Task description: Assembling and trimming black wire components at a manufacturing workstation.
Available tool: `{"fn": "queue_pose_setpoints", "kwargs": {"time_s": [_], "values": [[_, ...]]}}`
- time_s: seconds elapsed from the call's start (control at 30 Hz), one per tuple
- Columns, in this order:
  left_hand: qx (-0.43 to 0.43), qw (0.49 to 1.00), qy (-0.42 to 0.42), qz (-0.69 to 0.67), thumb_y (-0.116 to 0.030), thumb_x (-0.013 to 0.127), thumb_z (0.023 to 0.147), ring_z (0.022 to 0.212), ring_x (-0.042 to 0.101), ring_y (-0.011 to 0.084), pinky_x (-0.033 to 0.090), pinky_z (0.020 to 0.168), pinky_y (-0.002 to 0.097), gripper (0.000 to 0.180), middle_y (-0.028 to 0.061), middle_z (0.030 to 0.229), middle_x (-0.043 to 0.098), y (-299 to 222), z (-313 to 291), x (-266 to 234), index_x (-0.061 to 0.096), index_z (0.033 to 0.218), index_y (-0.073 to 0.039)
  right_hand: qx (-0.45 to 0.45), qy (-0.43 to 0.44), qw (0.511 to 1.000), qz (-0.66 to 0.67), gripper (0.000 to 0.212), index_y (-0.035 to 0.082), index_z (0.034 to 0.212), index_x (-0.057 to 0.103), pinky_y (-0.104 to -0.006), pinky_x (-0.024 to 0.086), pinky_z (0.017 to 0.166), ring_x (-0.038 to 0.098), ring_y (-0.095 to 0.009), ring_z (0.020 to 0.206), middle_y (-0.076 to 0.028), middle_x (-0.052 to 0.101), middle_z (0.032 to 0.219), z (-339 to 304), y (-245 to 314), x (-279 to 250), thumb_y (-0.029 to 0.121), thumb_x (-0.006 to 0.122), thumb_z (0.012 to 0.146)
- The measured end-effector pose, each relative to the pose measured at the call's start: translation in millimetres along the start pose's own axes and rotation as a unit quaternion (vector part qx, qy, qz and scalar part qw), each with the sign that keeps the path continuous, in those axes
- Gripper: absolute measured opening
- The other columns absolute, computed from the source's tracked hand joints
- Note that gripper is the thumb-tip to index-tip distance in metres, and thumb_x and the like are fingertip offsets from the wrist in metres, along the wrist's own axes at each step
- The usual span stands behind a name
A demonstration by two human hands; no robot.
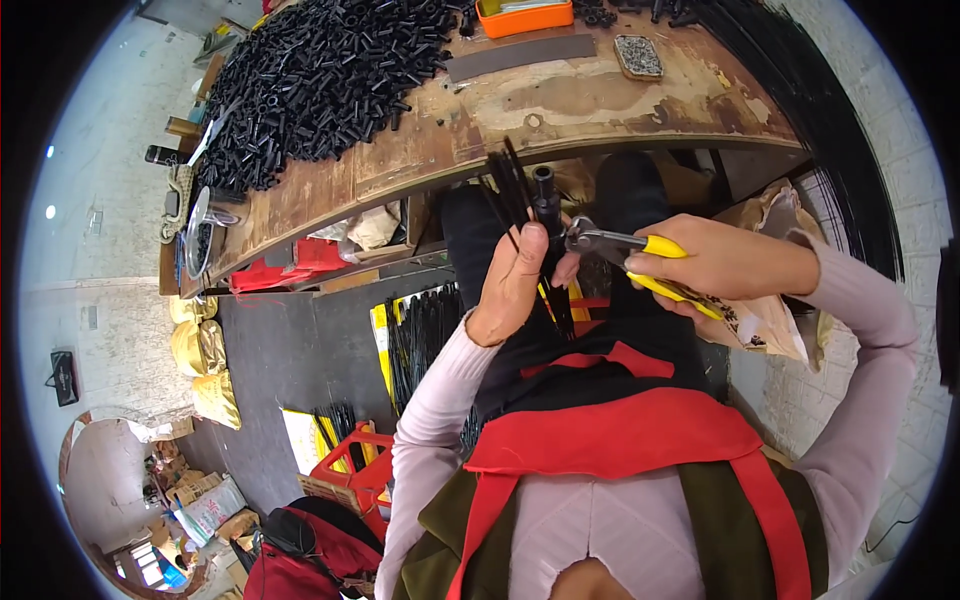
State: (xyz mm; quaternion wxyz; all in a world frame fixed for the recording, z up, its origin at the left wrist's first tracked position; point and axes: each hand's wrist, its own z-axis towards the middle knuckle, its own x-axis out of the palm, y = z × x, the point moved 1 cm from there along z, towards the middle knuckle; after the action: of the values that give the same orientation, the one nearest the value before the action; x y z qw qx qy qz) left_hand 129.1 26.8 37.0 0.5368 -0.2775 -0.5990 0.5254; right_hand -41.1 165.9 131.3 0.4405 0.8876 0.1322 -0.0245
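Note:
My left hand [512,285] is closed around a bundle of thin black rods [512,185], held above my lap. A black tube-shaped piece [546,200] with a round open end stands upright beside its fingers; whether those fingers grip it too, I cannot tell. In my right hand [735,258] are pliers with yellow handles [664,247], the fingers wrapped around both handles. Their metal jaws [592,238] point left and lie close beside the black piece and my left fingertips. What is between the jaws is too small to make out.
A worn wooden bench [570,100] spans the far side, bearing a big heap of short black tubes [330,75], an orange tray [525,20] and a flat grey strip [520,58]. More black rods [425,335] lie at lower left, near a red plastic crate [350,460].

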Motion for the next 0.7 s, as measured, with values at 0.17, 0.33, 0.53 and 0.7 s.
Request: {"fn": "queue_pose_setpoints", "kwargs": {"time_s": [0.17, 0.33, 0.53, 0.7], "values": [[0.032, 0.999, 0.020, -0.001, -0.050, 0.032, 0.104, 0.060, 0.043, 0.0105, 0.038, 0.060, 0.0266, 0.054, 0.0017, 0.066, 0.046, -2, -3, -11, 0.050, 0.112, 0.001, -0.026, -0.012, 0.998, -0.055, 0.038, -0.004, 0.093, 0.058, -0.0276, 0.049, 0.048, 0.060, -0.013, 0.052, -0.006, 0.060, 0.066, 7, -2, 8, 0.032, 0.048, 0.101], [0.006, 0.998, 0.035, -0.044, -0.047, 0.034, 0.104, 0.063, 0.044, 0.0108, 0.039, 0.061, 0.0267, 0.053, 0.0029, 0.071, 0.048, 0, 5, -13, 0.050, 0.114, 0.002, -0.113, -0.072, 0.990, -0.053, 0.029, 0.000, 0.092, 0.056, -0.0277, 0.045, 0.051, 0.059, -0.010, 0.057, -0.005, 0.059, 0.067, 2, -10, 5, 0.028, 0.050, 0.101], [-0.054, 0.996, 0.024, -0.068, -0.039, 0.032, 0.106, 0.065, 0.045, 0.0105, 0.039, 0.063, 0.0266, 0.044, 0.0023, 0.074, 0.050, -1, 27, -8, 0.049, 0.115, 0.001, -0.038, -0.027, 0.989, -0.139, 0.031, -0.001, 0.096, 0.055, -0.0296, 0.041, 0.050, 0.048, -0.010, 0.053, -0.004, 0.050, 0.062, -1, 0, -30, 0.029, 0.054, 0.100], [-0.019, 0.986, -0.147, 0.075, -0.052, 0.039, 0.101, 0.056, 0.044, 0.0101, 0.037, 0.052, 0.0265, 0.059, 0.0002, 0.066, 0.048, 17, 38, -38, 0.054, 0.122, 0.001, -0.262, -0.212, 0.904, -0.262, 0.045, 0.002, 0.114, 0.047, -0.0464, 0.048, 0.068, 0.062, -0.041, 0.086, -0.023, 0.060, 0.090, 70, -36, -33, 0.040, 0.060, 0.093]]}}
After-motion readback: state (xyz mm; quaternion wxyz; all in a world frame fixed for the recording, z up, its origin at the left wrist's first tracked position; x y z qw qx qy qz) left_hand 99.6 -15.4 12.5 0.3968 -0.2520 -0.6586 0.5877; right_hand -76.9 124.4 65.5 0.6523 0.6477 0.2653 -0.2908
